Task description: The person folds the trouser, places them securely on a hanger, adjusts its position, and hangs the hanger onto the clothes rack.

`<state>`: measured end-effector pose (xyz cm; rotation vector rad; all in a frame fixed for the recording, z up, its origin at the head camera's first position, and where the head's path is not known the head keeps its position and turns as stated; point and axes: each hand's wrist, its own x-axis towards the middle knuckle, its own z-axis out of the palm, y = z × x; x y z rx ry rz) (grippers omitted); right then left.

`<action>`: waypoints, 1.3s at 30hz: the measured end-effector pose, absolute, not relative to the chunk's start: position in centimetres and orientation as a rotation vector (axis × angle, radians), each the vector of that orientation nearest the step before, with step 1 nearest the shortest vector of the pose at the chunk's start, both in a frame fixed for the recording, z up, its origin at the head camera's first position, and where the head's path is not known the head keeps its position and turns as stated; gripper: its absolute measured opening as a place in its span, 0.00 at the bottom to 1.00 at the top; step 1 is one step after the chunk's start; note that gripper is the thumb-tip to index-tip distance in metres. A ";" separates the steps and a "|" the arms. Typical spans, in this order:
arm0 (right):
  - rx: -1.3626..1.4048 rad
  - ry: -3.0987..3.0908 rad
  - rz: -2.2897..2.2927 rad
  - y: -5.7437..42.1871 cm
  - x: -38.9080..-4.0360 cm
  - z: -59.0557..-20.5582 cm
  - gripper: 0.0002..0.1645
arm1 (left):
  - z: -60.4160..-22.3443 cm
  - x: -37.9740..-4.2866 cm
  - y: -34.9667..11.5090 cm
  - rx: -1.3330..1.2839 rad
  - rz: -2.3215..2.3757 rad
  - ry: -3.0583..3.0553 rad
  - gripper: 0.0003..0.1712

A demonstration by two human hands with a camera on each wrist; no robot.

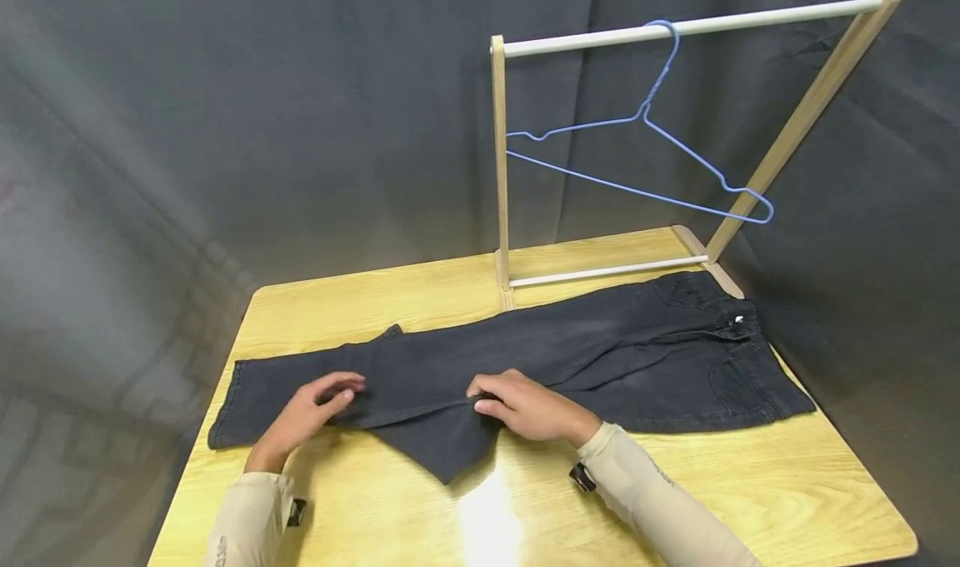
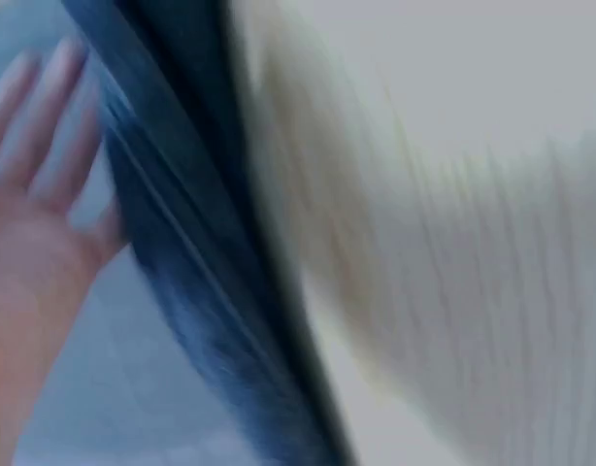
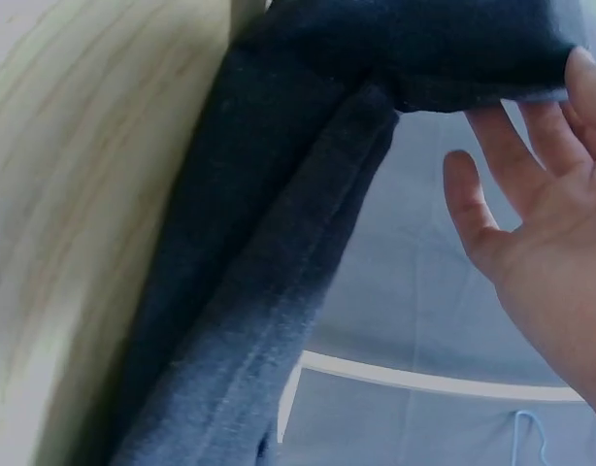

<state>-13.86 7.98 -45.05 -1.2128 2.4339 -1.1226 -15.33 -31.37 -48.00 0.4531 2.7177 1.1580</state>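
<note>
A pair of dark trousers [image 1: 592, 350] lies stretched across the wooden table, its waistband to the right and leg hems to the left. Near the middle of the legs, my right hand [image 1: 528, 404] pinches the near edge of the fabric, and a flap hangs down in a point toward me. In the right wrist view, fingers and thumb meet the lifted cloth [image 3: 298, 223]. My left hand [image 1: 303, 417] is by the lower leg with its fingers loosely bent. The left wrist view, blurred, has that hand [image 2: 36, 223] spread beside the trouser edge [image 2: 201, 243].
A wooden rack [image 1: 501, 167] with a white top rail stands at the back right of the table [image 1: 360, 308]. From its rail hangs a blue wire hanger [image 1: 637, 188]. Grey curtains [image 1: 337, 133] close off the back and sides. The waistband end lies close to the rack's foot.
</note>
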 end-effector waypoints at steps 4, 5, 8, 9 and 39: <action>-1.112 2.538 -1.124 7.9 -13.8 -45.4 0.07 | -46.8 -14.0 -30.2 0.727 1.097 2.540 0.16; -1.067 2.553 -1.130 7.9 -13.7 -45.5 0.07 | -46.8 -13.9 -30.1 0.786 1.052 2.576 0.12; -0.955 2.574 -1.160 7.9 -13.6 -45.7 0.07 | -46.6 -13.2 -30.3 0.877 0.986 2.736 0.04; -0.946 2.564 -1.182 7.9 -13.6 -45.9 0.07 | -46.6 -13.0 -30.5 0.873 0.988 2.774 0.06; -0.698 2.661 -1.176 7.1 -13.1 -46.7 0.07 | -47.5 -11.8 -31.6 0.920 0.663 2.713 0.11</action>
